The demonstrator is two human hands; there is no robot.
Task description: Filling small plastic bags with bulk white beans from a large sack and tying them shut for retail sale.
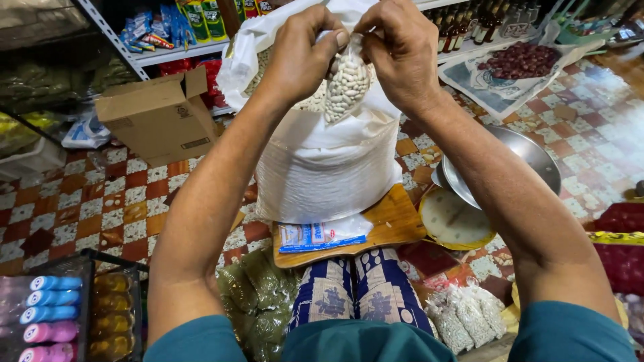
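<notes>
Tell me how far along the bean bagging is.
Done: several filled small bags lie by the person's right knee. In hand: the left hand and right hand pinch the top of a clear bag of white beans, not visibly tied. Left: the big white sack behind it still holds many beans.

The sack's (322, 167) mouth hides behind both hands; the scale (456, 221) dial sits half under the right forearm at four o'clock.
</notes>
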